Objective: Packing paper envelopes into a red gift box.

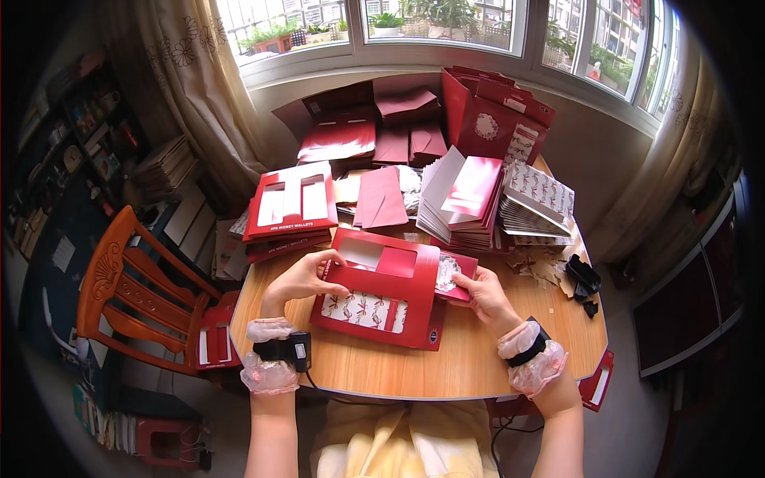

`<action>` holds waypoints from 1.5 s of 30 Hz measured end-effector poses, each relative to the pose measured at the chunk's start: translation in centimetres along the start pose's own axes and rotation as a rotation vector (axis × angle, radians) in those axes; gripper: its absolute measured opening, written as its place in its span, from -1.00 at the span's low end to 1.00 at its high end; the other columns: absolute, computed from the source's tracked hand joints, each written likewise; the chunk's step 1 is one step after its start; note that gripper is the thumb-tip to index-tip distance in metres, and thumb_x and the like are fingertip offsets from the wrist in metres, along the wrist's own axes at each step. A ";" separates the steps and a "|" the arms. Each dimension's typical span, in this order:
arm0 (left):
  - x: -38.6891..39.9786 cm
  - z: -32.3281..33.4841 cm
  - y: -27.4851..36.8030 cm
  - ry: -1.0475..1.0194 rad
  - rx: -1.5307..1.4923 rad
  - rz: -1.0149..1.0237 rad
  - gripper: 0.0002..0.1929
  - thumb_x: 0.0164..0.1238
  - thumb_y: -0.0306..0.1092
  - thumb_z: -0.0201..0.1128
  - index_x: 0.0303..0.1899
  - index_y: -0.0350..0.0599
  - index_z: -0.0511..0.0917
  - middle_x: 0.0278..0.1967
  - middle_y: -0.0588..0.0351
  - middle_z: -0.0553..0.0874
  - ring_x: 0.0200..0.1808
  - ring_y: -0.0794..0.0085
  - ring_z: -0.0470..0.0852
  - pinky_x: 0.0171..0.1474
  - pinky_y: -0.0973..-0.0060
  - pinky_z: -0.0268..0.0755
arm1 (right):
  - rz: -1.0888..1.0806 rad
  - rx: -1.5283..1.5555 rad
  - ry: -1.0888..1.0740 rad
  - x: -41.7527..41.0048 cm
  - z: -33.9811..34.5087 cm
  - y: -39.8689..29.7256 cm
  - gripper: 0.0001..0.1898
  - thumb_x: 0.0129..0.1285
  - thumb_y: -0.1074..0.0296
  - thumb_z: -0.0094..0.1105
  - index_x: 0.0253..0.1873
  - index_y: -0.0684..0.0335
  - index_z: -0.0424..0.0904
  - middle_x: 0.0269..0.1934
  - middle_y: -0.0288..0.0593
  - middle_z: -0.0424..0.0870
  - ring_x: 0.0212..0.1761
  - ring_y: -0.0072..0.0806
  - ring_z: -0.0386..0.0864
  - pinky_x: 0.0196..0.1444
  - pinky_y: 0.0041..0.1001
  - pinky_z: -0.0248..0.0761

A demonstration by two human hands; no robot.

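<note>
A red cardboard sleeve with two cut-out windows (378, 284) lies at a slant on the wooden table before me. My left hand (311, 278) is curved round its left edge, thumb and fingers on the card. In my right hand (487, 294) is a stack of red card wallets (469, 269) with a white wreath print on top, partly inside the sleeve's open right side at the upper window. White card with a red bow pattern shows through the lower window. Under the sleeve, the corner of another red card piece (439, 316) sticks out.
Red window sleeves (290, 206) are piled at the back left. Behind the work stand red envelopes (381, 197), red wallets (475, 185), patterned cards (541, 194) and a tall red carton (493, 113). Paper scraps (538, 266) and black pieces (583, 278) lie right. A wooden chair (143, 287) stands left.
</note>
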State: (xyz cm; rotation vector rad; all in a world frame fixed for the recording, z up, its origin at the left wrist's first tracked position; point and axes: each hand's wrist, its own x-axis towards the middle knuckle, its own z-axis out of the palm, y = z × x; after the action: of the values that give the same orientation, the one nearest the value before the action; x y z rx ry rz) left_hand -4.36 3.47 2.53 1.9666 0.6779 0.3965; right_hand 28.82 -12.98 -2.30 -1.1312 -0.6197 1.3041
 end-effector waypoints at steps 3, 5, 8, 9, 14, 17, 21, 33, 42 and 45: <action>-0.2 -0.2 0.3 0.026 0.059 0.004 -0.49 -0.04 -0.32 0.69 -0.09 -0.17 0.56 -0.33 0.34 0.53 -0.30 0.70 0.43 -0.25 0.64 0.35 | -0.007 -0.006 -0.017 -0.1 -0.1 0.0 -0.75 0.41 0.42 0.25 0.13 0.31 0.57 -0.10 -0.16 0.76 -0.19 -0.50 0.76 -0.20 -0.35 0.73; -0.2 -0.3 0.7 0.029 0.084 0.013 -0.50 -0.05 -0.31 0.69 -0.11 -0.17 0.56 -0.35 0.35 0.51 -0.30 0.71 0.41 -0.27 0.64 0.33 | -0.055 -0.042 -0.054 0.2 -0.5 0.3 -0.76 0.41 0.43 0.25 0.12 0.33 0.58 -0.11 -0.17 0.76 -0.19 -0.51 0.75 -0.19 -0.37 0.73; -0.5 -0.4 0.8 0.042 0.173 0.044 -0.49 -0.07 -0.30 0.70 -0.12 -0.16 0.55 -0.35 0.36 0.51 -0.33 0.71 0.40 -0.29 0.65 0.31 | -0.107 -0.037 -0.078 0.3 0.0 0.1 -0.78 0.43 0.44 0.22 0.09 0.40 0.58 -0.09 -0.09 0.75 -0.16 -0.50 0.74 -0.09 -0.43 0.70; -0.6 -0.4 1.0 0.033 0.097 0.019 -0.49 -0.07 -0.30 0.70 -0.14 -0.16 0.54 -0.35 0.36 0.51 -0.32 0.72 0.41 -0.27 0.64 0.33 | -0.106 -0.037 -0.076 0.4 0.0 -0.1 -0.78 0.43 0.44 0.22 0.09 0.40 0.58 -0.09 -0.09 0.75 -0.16 -0.50 0.74 -0.09 -0.43 0.70; 0.1 0.5 1.7 -0.053 0.000 0.030 -0.43 -0.06 -0.30 0.70 -0.04 -0.13 0.52 -0.22 0.33 0.56 -0.18 0.69 0.52 -0.10 0.62 0.48 | -0.039 -0.029 -0.161 0.7 0.3 -0.1 -0.76 0.46 0.39 0.19 0.11 0.37 0.58 -0.08 -0.17 0.75 -0.19 -0.52 0.74 -0.14 -0.42 0.71; 0.1 1.3 1.8 -0.060 -0.215 0.071 -0.15 -0.03 -0.32 0.68 0.33 -0.07 0.36 0.18 0.14 0.53 0.21 0.50 0.51 0.28 0.50 0.43 | -0.040 0.063 -0.256 0.2 1.4 -0.6 -0.76 0.48 0.38 0.17 0.13 0.35 0.57 -0.02 -0.18 0.73 -0.15 -0.52 0.73 -0.11 -0.44 0.69; 0.6 1.6 1.4 0.064 -0.086 0.319 0.19 0.06 -0.26 0.63 0.59 -0.07 -0.14 0.53 -0.01 0.13 0.52 0.35 0.15 0.56 0.40 0.00 | -0.081 0.053 -0.412 0.5 1.1 -0.8 -0.74 0.49 0.37 0.15 0.17 0.33 0.55 0.03 -0.19 0.71 -0.09 -0.52 0.72 -0.06 -0.45 0.67; 1.5 3.4 1.1 0.139 -0.408 0.117 -0.29 0.62 -0.16 0.09 0.53 -0.35 -0.03 0.38 -0.08 0.37 0.39 0.41 0.34 0.44 0.48 0.16 | 0.015 0.127 -0.441 0.3 1.6 -1.1 -0.64 0.47 0.38 0.18 0.29 0.30 0.45 0.14 -0.19 0.66 0.08 -0.51 0.66 0.12 -0.42 0.59; 1.8 3.8 0.6 0.087 -0.360 0.118 -0.34 0.59 -0.25 0.08 0.51 -0.37 0.01 0.35 -0.07 0.40 0.37 0.41 0.35 0.43 0.48 0.17 | 0.075 0.180 -0.503 0.7 0.8 -0.4 -0.61 0.46 0.44 0.16 0.33 0.30 0.43 0.17 -0.17 0.64 0.12 -0.48 0.66 0.12 -0.44 0.60; 1.9 4.1 0.2 0.092 -0.319 0.129 -0.36 0.63 -0.17 0.03 0.50 -0.39 0.03 0.35 -0.10 0.40 0.39 0.38 0.33 0.45 0.47 0.15 | 0.054 0.146 -0.480 0.6 0.8 -0.6 -0.62 0.46 0.46 0.15 0.32 0.30 0.43 0.16 -0.17 0.64 0.11 -0.48 0.66 0.12 -0.43 0.61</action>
State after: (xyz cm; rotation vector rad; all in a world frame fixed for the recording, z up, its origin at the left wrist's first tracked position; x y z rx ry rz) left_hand -0.61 1.68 0.75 1.7003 0.5113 0.6371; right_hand 28.54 -12.09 -1.62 -0.7192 -0.8301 1.6562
